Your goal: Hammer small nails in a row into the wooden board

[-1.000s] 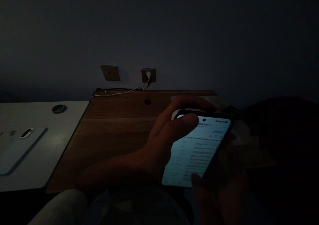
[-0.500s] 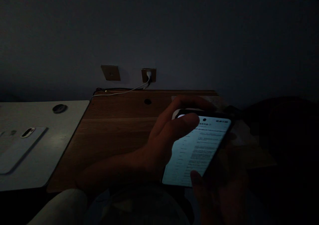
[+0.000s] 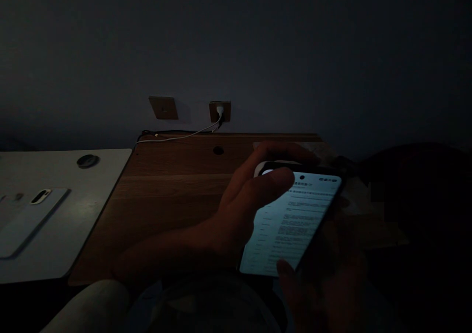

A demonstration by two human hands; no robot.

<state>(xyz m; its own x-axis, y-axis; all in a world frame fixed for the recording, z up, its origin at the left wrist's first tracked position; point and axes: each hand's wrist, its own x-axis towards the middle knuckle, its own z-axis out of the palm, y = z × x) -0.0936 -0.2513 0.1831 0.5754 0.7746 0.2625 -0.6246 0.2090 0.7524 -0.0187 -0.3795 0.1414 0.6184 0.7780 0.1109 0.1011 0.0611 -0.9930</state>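
Observation:
A lit smartphone [image 3: 291,225] with rows of text on its screen is tilted above the wooden surface. My left hand [image 3: 236,210] is closed around its upper left side, thumb lying over the top of the screen and fingers bent behind the top edge. Below, my right hand [image 3: 324,289] is at the phone's lower right, its thumb tip over the bottom of the screen. Whether that thumb presses the glass I cannot tell. Deep shadow hides most of the right fingers.
A wooden tabletop [image 3: 165,190] with a round hole lies under my hands. To the left, a white table [image 3: 96,190] bears a pale phone-shaped object [image 3: 33,225] and a dark round item [image 3: 87,161]. Cables [image 3: 184,135] run from a wall socket [image 3: 220,111].
My right thumb has moved slightly left and down at the screen's bottom. The text on the screen has shifted a little upward. My left hand and the phone stay in place.

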